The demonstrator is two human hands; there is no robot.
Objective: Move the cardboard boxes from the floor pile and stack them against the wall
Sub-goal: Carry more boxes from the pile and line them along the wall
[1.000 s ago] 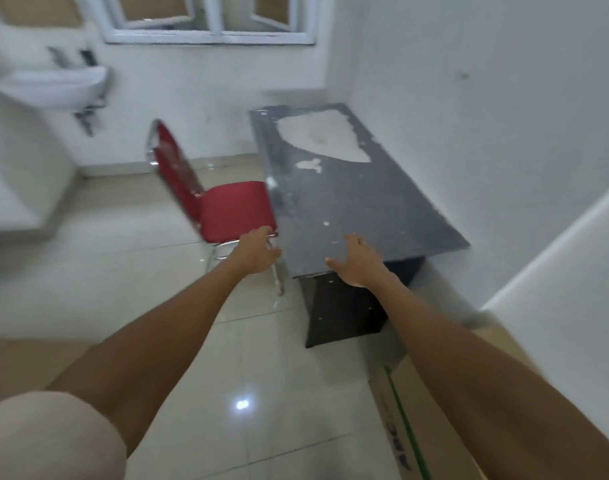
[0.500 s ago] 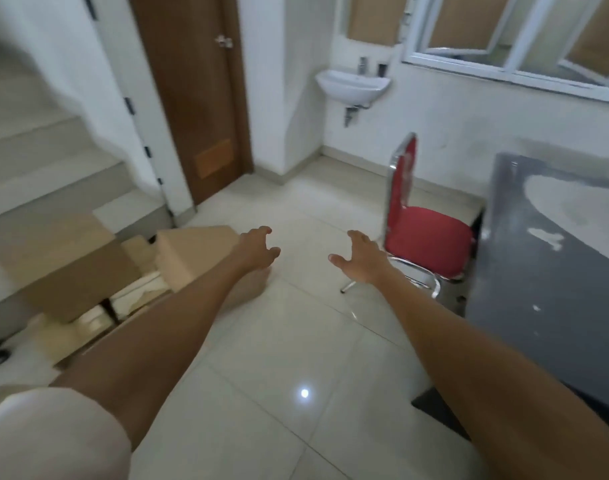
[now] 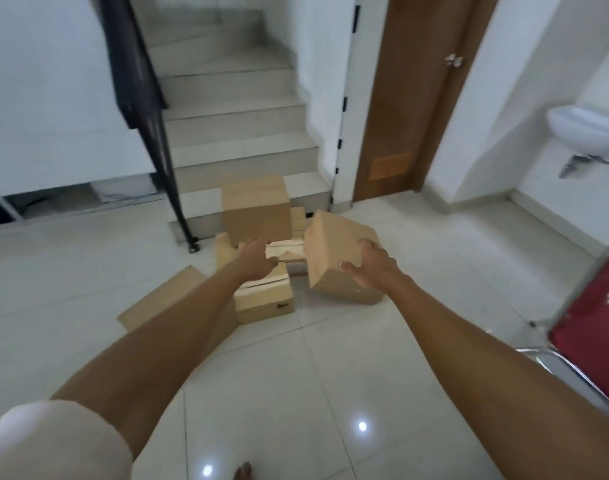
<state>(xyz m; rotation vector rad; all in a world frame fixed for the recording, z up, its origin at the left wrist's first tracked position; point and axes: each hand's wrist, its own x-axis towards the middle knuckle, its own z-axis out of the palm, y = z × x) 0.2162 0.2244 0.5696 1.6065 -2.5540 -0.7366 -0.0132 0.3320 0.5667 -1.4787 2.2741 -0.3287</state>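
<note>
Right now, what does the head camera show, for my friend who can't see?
Two bare arms reach toward a pile of cardboard boxes at the foot of the stairs. The left hand and right hand are both open. A brown door stands beside the stairs.

Boxes: three stood whole, namely a tall box point(image 3: 255, 211), a tilted box point(image 3: 330, 251) and a low box point(image 3: 265, 301).
Flat cardboard sheet point(image 3: 161, 299): one; the crushed pieces behind were too jumbled to count.
Hands: two, a left hand point(image 3: 256, 259) and a right hand point(image 3: 370, 270).
Door point(image 3: 410, 98): one.
Sink point(image 3: 587, 133): one.
Red chair point(image 3: 594, 327): one.
Stair rail point(image 3: 140, 98): one.
Light spots point(image 3: 362, 426): two.
</note>
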